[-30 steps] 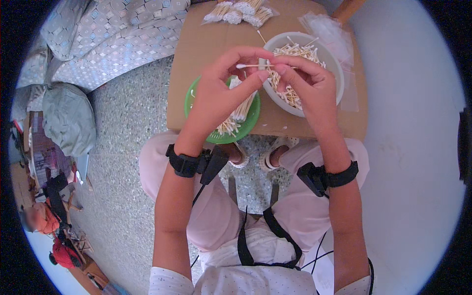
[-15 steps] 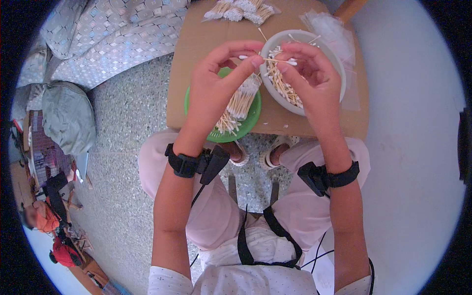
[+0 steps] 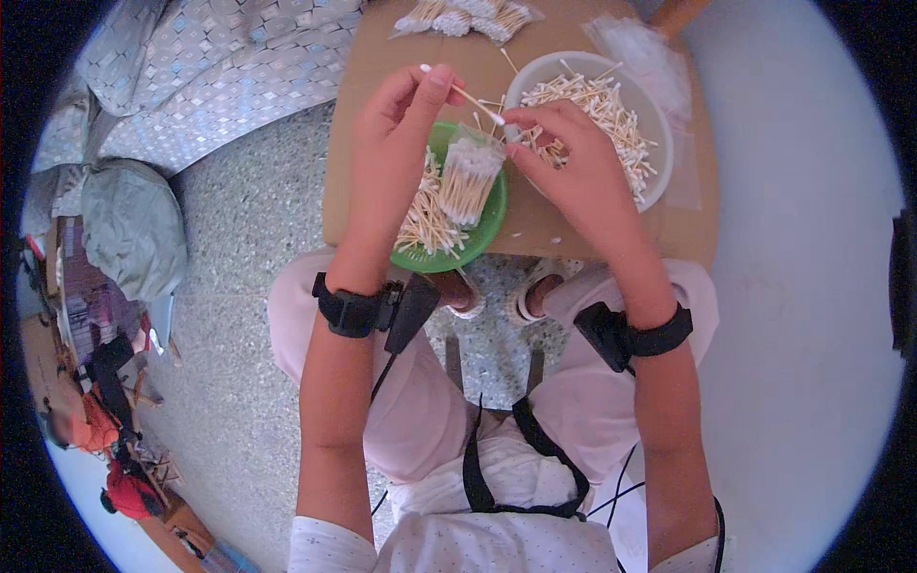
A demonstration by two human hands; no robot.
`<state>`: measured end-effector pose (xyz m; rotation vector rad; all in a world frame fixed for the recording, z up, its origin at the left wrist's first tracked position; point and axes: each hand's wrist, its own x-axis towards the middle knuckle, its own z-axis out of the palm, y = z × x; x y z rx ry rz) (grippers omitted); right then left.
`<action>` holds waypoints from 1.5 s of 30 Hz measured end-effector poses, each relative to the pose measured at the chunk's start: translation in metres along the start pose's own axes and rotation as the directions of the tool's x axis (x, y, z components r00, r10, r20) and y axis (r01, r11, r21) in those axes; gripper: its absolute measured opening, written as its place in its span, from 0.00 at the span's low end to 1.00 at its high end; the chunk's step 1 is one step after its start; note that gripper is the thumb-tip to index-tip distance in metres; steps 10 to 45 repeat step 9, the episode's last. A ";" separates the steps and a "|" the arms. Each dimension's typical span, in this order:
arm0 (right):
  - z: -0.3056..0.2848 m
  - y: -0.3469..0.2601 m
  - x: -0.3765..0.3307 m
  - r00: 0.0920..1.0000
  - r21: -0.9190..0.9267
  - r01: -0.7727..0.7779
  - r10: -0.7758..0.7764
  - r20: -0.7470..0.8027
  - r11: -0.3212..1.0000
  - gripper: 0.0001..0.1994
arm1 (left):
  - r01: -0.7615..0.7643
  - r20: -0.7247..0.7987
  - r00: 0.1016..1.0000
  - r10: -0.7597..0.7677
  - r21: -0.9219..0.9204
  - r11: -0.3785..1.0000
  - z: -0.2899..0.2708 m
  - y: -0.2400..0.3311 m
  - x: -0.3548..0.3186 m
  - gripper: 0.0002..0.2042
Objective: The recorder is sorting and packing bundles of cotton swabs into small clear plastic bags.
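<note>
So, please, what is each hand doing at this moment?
Left hand: closed, pinching one cotton swab.
Right hand: fingers curled over the white bowl; what it holds cannot be told.

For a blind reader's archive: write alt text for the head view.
Seen from above, a seated person's left hand pinches a white-tipped wooden cotton swab, with the right hand at its other tip. Below them, a round green plastic plate and a round white bowl of swabs sit on a brown cardboard tabletop.
</note>
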<state>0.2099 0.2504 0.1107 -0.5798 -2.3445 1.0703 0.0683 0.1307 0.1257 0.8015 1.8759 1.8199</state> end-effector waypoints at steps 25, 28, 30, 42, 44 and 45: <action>0.003 -0.003 0.002 0.982 -0.172 -0.010 0.042 0.185 0.985 0.10 | -0.126 0.140 0.987 0.079 0.363 0.923 0.005 -0.045 0.013 0.13; 0.003 -0.003 0.002 0.982 -0.172 -0.010 0.042 0.185 0.985 0.10 | -0.126 0.140 0.987 0.079 0.363 0.923 0.005 -0.045 0.013 0.13; 0.003 -0.003 0.002 0.982 -0.172 -0.010 0.042 0.185 0.985 0.10 | -0.126 0.140 0.987 0.079 0.363 0.923 0.005 -0.045 0.013 0.13; 0.003 -0.003 0.002 0.982 -0.172 -0.010 0.042 0.185 0.985 0.10 | -0.126 0.140 0.987 0.079 0.363 0.923 0.005 -0.045 0.013 0.13; 0.003 -0.003 0.002 0.982 -0.172 -0.010 0.042 0.185 0.985 0.10 | -0.126 0.140 0.987 0.079 0.363 0.923 0.005 -0.045 0.013 0.13; 0.003 -0.003 0.002 0.982 -0.172 -0.010 0.042 0.185 0.985 0.10 | -0.126 0.140 0.987 0.079 0.363 0.923 0.005 -0.045 0.013 0.13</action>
